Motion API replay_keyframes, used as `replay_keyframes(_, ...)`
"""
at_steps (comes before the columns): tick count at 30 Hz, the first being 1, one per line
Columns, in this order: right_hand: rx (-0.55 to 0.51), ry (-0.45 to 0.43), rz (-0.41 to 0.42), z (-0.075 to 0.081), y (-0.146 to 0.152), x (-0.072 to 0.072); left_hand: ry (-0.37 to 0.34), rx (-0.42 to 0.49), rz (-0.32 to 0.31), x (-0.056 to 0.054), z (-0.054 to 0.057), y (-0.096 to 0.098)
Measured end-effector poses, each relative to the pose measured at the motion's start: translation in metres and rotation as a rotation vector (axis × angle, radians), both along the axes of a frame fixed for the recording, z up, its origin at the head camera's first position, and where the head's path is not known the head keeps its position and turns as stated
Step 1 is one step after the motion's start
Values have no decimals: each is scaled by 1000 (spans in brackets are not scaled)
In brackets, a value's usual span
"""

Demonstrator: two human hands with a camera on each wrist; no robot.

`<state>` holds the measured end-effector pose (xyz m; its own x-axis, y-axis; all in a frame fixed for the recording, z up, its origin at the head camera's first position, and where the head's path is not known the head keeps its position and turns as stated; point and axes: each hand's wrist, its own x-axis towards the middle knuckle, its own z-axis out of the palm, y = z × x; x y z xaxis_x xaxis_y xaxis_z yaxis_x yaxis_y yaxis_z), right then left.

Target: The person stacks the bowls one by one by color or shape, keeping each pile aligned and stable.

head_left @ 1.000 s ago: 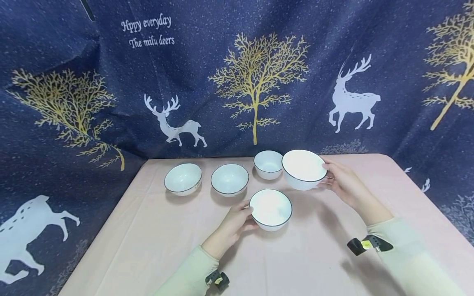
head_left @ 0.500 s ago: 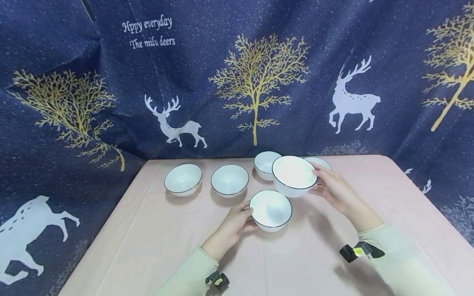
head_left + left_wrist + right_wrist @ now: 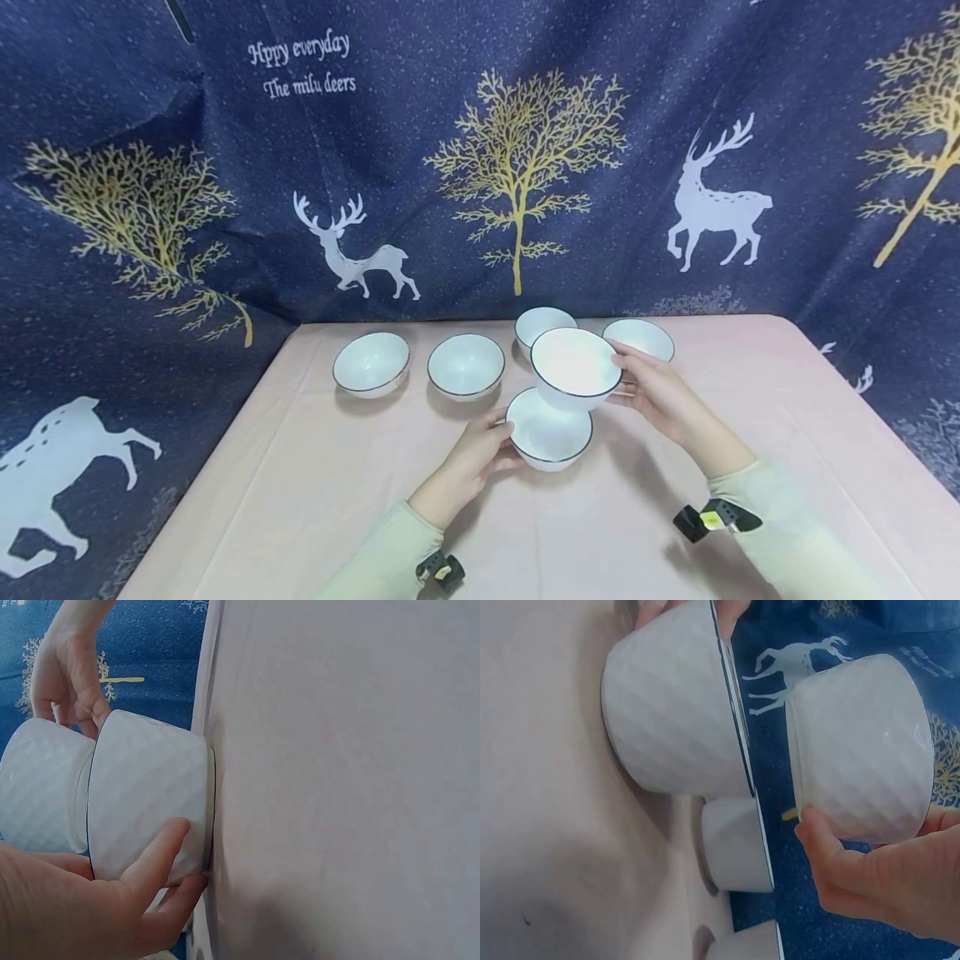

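Dark blue cloth (image 3: 420, 125) at the back, printed with white deer (image 3: 716, 208) and gold trees (image 3: 517, 158). Pale pink covering on the counter (image 3: 360, 508).

Head view: left hand (image 3: 476, 450) holds the lower bowl (image 3: 547, 442) at its left side; white, dark rim. Right hand (image 3: 652, 387) grips the upper bowl (image 3: 576, 362) at its right side, aloft, opening up, overlapping the far part of the lower bowl and some of the middle rear bowl (image 3: 543, 321). Far left bowl (image 3: 371, 364) and second bowl (image 3: 465, 367) sit side by side, apart; right rear bowl (image 3: 641, 337) just behind the right hand. Pale green sleeves (image 3: 382, 542), a black strapped device (image 3: 441, 569) on each.

Left wrist view, scene sideways: lower bowl stands on the counter, outer wall faceted. Left hand's fingers lie on the wall and by the foot. Right hand shows beyond, at the upper bowl.

Right wrist view: blue cloth shows between lower bowl's rim and upper bowl's foot, so the two are apart. Right hand has a fingertip at that foot. Left hand only partly visible, past the lower bowl.
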<state>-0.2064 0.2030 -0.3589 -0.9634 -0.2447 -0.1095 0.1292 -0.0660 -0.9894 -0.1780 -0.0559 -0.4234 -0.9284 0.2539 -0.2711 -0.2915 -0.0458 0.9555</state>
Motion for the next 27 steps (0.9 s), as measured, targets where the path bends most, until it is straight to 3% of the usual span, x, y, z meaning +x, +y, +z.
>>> replay_keyframes(27, 25, -26, 64, -12, -20, 14, 6, 27, -15, 2, 0, 1)
